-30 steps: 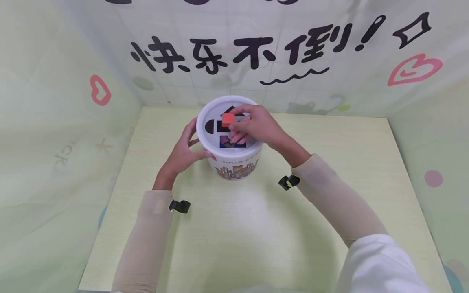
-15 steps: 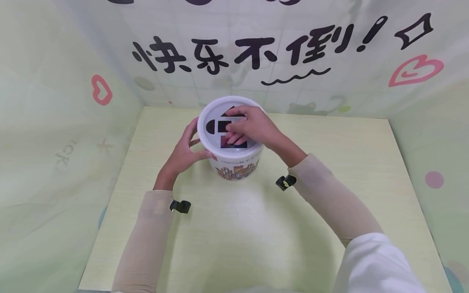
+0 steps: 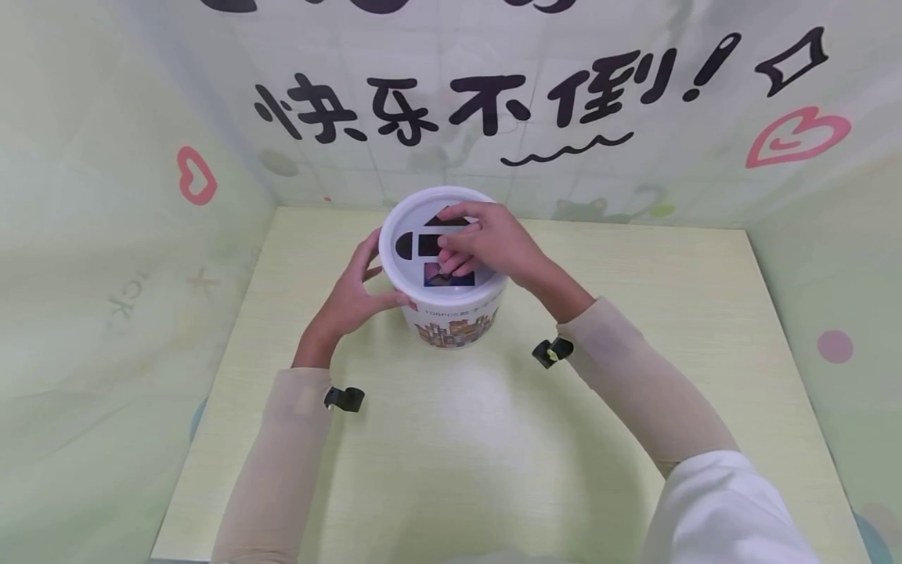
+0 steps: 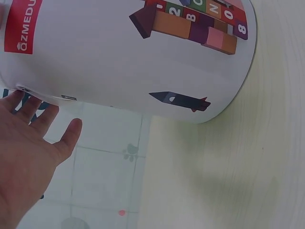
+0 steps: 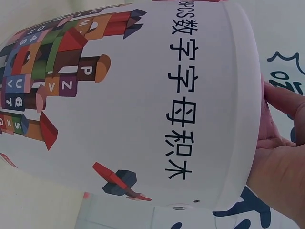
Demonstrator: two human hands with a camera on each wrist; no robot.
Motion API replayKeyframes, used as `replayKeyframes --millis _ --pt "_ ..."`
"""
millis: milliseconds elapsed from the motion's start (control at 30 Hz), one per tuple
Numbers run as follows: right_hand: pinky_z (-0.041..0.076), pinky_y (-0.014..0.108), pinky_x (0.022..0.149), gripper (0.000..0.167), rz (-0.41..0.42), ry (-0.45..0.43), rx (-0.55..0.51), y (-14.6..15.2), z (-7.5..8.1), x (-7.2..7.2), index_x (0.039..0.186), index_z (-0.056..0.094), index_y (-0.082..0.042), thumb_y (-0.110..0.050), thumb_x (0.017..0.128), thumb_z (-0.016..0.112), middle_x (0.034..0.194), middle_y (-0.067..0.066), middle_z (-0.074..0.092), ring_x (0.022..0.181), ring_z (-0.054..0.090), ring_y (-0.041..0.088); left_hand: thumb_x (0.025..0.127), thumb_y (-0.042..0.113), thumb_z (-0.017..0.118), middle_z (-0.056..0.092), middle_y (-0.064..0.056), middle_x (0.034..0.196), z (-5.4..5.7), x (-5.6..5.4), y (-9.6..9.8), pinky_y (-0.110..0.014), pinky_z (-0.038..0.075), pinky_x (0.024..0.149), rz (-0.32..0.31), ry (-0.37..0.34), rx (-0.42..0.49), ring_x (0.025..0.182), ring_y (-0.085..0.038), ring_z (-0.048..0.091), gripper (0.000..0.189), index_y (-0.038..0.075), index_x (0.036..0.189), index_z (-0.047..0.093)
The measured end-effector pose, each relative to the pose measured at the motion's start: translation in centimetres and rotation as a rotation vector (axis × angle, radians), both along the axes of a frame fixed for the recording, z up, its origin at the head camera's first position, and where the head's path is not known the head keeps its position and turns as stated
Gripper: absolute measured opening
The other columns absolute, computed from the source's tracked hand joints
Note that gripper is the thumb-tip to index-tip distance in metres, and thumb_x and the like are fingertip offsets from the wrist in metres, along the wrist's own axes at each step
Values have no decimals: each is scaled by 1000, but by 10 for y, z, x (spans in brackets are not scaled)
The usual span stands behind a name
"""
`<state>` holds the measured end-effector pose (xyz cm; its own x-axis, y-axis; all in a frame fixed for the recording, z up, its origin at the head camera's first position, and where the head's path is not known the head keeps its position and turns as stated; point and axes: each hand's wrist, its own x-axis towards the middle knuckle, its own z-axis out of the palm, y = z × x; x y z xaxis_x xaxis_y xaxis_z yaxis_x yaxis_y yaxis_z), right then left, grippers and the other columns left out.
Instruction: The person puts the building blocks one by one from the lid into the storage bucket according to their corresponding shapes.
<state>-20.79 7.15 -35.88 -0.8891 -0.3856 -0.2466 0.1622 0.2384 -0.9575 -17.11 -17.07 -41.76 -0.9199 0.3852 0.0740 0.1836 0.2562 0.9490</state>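
Note:
A white bucket (image 3: 451, 325) printed with toy blocks stands upright near the table's back edge. Its white lid (image 3: 410, 272) has dark cut-outs, among them a triangle, a half-circle and a rectangle; bluish-purple colour shows in the front opening (image 3: 433, 274). My left hand (image 3: 352, 294) holds the bucket's left side at the rim, thumb in front and fingers behind. Over the lid's right half hovers my right hand (image 3: 496, 244), its thumb and index finger apart with nothing visible between them. The palm side of its other fingers is hidden. In the right wrist view, the bucket (image 5: 138, 124) covers the fingertips.
The pale wooden table (image 3: 437, 454) extends in front of the bucket and to both sides. Close behind it hangs a printed cloth backdrop (image 3: 451, 168), and more cloth walls line the left and right. Each forearm wears a small black camera (image 3: 345, 399).
One second ago my right thumb and index finger pinched a small orange-red block over the lid. That block is out of sight now. The left hand and bucket stay in place.

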Motion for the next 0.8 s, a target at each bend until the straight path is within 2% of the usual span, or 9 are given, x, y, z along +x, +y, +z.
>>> replayKeyframes --millis 200,267,433,500,600,667,800 --pt "60 41 70 40 -31 -35 -70 8 0 0 130 57 -8 -13 92 67 91 18 72 76 73 28 79 20 81 28 2 157 7 1 -3 -57 25 113 8 9 -63 145 -20 23 96 19 155 22" --pt "60 42 72 40 -51 -51 -105 13 0 0 130 57 -8 -14 92 67 92 18 72 77 73 28 80 21 80 26 0 158 3 -2 -8 -57 25 113 2 31 -71 145 -21 23 97 17 156 19" --pt "59 43 77 40 -103 -58 -192 29 -1 3 131 56 -7 -15 94 65 96 20 70 81 72 28 88 37 70 19 -3 161 -11 -9 -24 -57 22 115 -12 118 -86 147 -24 18 91 19 157 14" --pt "59 41 78 40 -124 -51 -223 36 -1 5 132 55 -4 -14 94 64 96 20 70 82 72 27 89 50 64 17 0 162 -8 -8 -27 -56 20 116 -3 140 -121 148 -21 15 89 23 157 13" --pt "59 39 79 41 -158 -38 -256 48 0 10 133 54 -2 -14 95 63 97 20 70 84 72 27 86 67 56 15 2 162 -3 -6 -32 -57 16 117 25 183 -233 149 -19 12 93 26 157 13" --pt "59 39 79 41 -188 -17 -270 57 0 15 132 55 -2 -16 95 64 97 19 71 85 72 28 82 76 51 14 1 163 2 -6 -36 -61 13 116 39 225 -340 150 -20 10 98 26 157 13" --pt "59 37 79 40 -237 84 -228 77 -3 27 128 57 -2 -22 95 64 99 14 72 88 72 26 82 77 50 10 -4 164 9 -5 -43 -68 13 112 38 295 -553 151 -26 5 102 21 158 12"
